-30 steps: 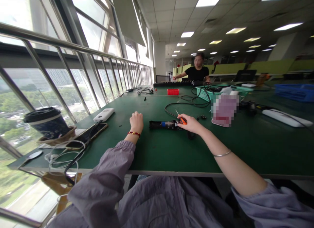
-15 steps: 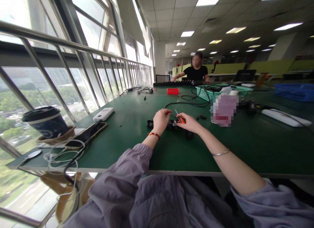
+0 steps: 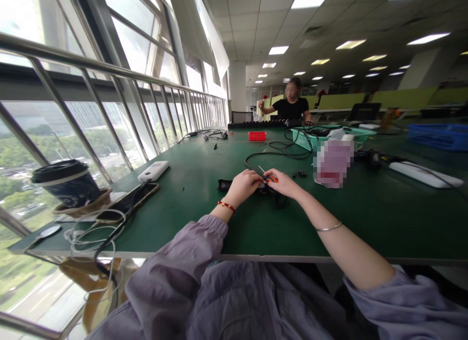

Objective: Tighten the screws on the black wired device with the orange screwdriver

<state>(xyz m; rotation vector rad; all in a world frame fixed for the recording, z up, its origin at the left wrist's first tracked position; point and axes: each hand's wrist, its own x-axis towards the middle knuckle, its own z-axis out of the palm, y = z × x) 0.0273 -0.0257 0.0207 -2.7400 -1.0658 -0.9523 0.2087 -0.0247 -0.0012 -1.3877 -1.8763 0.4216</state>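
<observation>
My right hand [image 3: 281, 182] is closed around the orange-and-black handle of a screwdriver [image 3: 271, 178], whose thin metal shaft points up and to the left. My left hand [image 3: 246, 185] lies just left of it, fingers bent together, the two hands almost touching. Beneath both hands rests a long black device [image 3: 224, 185], its left end showing and its middle covered. What the left fingertips grip is hidden. A black cable [image 3: 250, 157] curves down to the hands from behind. Small black parts [image 3: 301, 174] lie to the right of my right hand.
A red box [image 3: 257, 136] and a teal basket [image 3: 302, 139] with cables stand farther back. On the left are a cup [image 3: 68, 184], a white power bank [image 3: 153, 171] and a phone [image 3: 127, 203]. Across the green table [image 3: 204, 223] sits another person [image 3: 291, 108].
My left hand has come down and slightly right, its fingertips now lower by the screwdriver handle. The screwdriver has tilted a little. Across the table, the other person's hand has risen.
</observation>
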